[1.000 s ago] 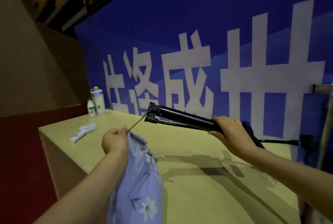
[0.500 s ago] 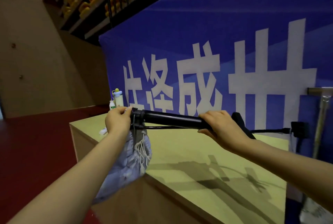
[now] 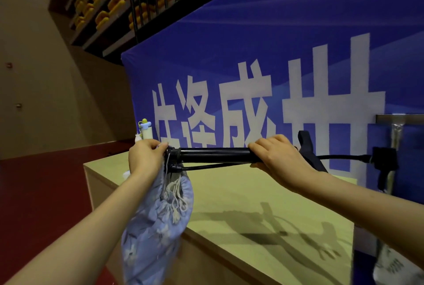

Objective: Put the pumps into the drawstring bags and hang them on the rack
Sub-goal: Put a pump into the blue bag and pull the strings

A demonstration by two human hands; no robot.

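Observation:
A black pump [image 3: 213,155] lies level in the air above the table. My right hand [image 3: 278,157] grips its barrel near the handle end, and a thin black hose runs under the barrel. My left hand [image 3: 145,157] pinches the top of a light blue flowered drawstring bag [image 3: 156,227] right at the pump's left tip. The bag hangs down from that hand with its white cords dangling. A metal rack [image 3: 398,124] stands at the right edge, with a black pump part [image 3: 384,163] hanging by it.
A pale wooden table [image 3: 252,204] fills the middle, its near corner at the left. Small bottles [image 3: 145,129] stand at its far left corner. Behind it hangs a blue banner [image 3: 275,55] with white characters. Another patterned bag [image 3: 387,266] hangs at the lower right. Red floor lies left.
My left hand has brought the bag's mouth up to the pump's tip. The pump went from tilted to level. My view has swung left and up.

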